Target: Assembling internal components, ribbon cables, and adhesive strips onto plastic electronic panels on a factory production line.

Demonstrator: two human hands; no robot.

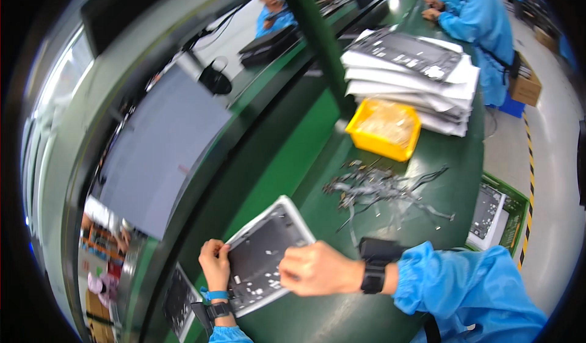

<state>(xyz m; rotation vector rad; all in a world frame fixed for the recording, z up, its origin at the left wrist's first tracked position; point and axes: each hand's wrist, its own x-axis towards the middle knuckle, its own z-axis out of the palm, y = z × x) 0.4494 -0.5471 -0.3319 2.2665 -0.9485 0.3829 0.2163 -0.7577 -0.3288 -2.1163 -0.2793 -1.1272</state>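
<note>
In front of me a flat black panel (261, 254) with small white and silver patches lies on a white backing sheet (297, 214), tilted on the green bench. My left hand (215, 263) grips its left edge, thumb on top. Over the right part of the panel is my right hand (317, 268), its fingers curled together; whatever they hold is hidden. Beyond it, a tangle of thin grey and black cables (384, 190) is spread on the bench.
A yellow bin (383, 141) of clear plastic bits stands behind the cables, before a tall stack of white sheets (415, 90) with panels. Another black panel (180, 303) lies at lower left. A green crate (516, 212) sits right. Co-workers in blue (479, 19) work farther off.
</note>
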